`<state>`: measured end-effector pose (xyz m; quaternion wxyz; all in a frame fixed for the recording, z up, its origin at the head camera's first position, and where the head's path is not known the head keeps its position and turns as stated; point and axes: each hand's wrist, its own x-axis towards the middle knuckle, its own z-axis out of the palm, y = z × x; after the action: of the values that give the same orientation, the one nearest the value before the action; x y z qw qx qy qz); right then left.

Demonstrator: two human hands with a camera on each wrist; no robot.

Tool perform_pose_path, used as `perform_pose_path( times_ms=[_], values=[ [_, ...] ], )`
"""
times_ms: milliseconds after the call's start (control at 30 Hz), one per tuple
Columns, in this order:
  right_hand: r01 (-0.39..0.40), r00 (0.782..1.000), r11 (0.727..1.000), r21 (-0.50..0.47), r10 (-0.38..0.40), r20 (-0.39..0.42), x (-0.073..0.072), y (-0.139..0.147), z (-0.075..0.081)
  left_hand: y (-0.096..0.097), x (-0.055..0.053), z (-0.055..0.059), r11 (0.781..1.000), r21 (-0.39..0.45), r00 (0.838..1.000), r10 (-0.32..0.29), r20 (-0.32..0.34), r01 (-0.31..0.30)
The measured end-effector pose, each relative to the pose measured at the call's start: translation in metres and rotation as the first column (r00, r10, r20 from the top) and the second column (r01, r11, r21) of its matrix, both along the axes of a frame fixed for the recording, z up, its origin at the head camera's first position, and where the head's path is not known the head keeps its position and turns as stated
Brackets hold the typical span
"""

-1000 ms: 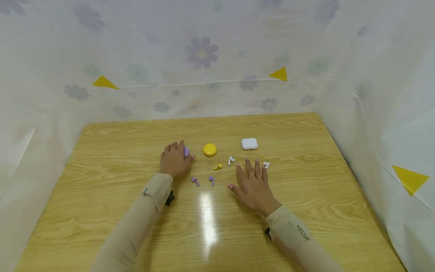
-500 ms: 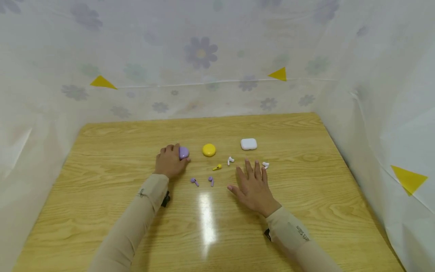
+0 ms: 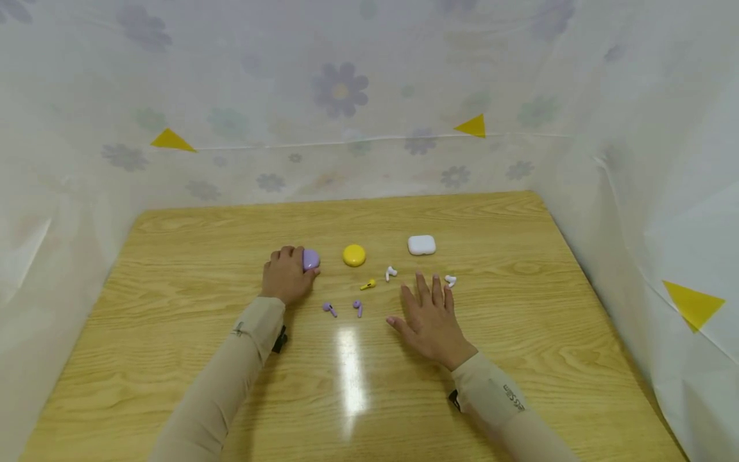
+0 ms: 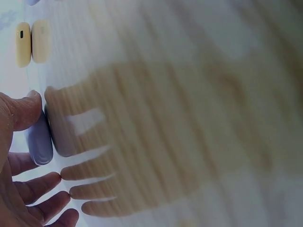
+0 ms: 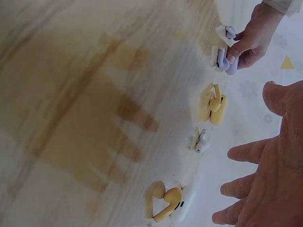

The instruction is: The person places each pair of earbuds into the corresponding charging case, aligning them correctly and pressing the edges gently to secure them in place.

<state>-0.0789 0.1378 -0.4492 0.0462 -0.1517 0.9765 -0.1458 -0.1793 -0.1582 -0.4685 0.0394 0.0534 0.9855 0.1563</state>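
In the head view my left hand (image 3: 287,276) is at the left, around a round purple earbud case (image 3: 311,259). Seen from the left wrist, the thumb and forefinger pinch the case (image 4: 39,139), which stands on the glossy tabletop while the other fingers spread beside it. Two purple earbuds (image 3: 358,308) lie nearer the person. My right hand (image 3: 433,321) is spread palm down, holding nothing. Just past its fingertips is a white earbud (image 3: 450,280). A yellow earbud (image 5: 170,204) shows below it in the right wrist view, hidden in the head view.
A round yellow case (image 3: 354,255) and a white case (image 3: 421,244) stand farther back on the wooden table (image 3: 519,385). Between the hands lie a yellow earbud (image 3: 368,284) and a white earbud (image 3: 390,273). White flowered sheeting (image 3: 340,90) encloses the back and sides.
My left hand has shifted slightly left and pulled back, with more of the purple case showing beside it. The right hand stays almost in place.
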Motion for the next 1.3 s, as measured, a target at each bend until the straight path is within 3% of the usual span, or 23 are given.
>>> perform_pose_path(
  times_ms=[433, 667, 900, 1133, 1300],
  values=[
    [-0.001, 1.0, 1.0, 0.002, 0.001, -0.004, 0.0, -0.001, 0.002, 0.001, 0.004, 0.006, 0.999, 0.048, 0.996, -0.008, -0.089, 0.012],
    [-0.002, 1.0, 1.0, -0.004, 0.002, 0.009, 0.0, -0.001, 0.003, 0.004, 0.01, 0.011, 0.997, 0.057, 0.984, -0.039, -0.176, 0.05],
    [-0.013, 1.0, 1.0, 0.008, 0.013, 0.008, -0.002, -0.003, 0.004, 0.013, 0.021, 0.018, 0.992, 0.073, 0.954, -0.081, -0.29, 0.107],
    [-0.01, 1.0, 1.0, 0.013, 0.01, -0.009, -0.004, -0.005, 0.005, 0.023, 0.035, 0.023, 0.982, 0.084, 0.925, -0.13, -0.358, 0.171],
    [-0.007, 1.0, 1.0, 0.011, 0.008, -0.012, -0.005, -0.006, 0.008, 0.031, 0.046, 0.027, 0.97, 0.083, 0.892, -0.173, -0.418, 0.227]
  ],
)
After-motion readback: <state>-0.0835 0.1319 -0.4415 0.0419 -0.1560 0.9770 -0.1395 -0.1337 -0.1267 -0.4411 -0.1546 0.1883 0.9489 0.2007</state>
